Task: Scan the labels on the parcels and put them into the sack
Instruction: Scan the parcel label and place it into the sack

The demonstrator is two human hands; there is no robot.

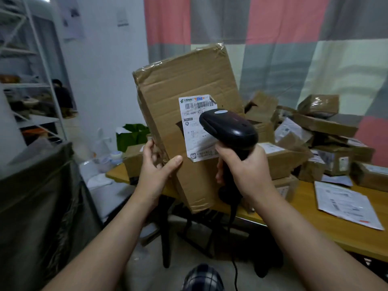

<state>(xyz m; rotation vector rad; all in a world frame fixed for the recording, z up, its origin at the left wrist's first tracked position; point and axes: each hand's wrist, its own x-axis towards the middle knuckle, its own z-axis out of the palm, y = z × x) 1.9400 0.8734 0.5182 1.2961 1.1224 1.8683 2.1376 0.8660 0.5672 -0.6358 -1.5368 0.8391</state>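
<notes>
Parcel [184, 97]: creased, taped cardboard slab.

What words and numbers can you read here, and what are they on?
"EMS": top of the white shipping label on the big brown cardboard box that the left hand holds.
"15H-469 A0": best guess at the blurred code under the barcode; the black handheld scanner in the right hand hides its end.
Rest of that label: too small.
Labels on the piled brown parcels and the white flat mailer: too blurred.
</notes>
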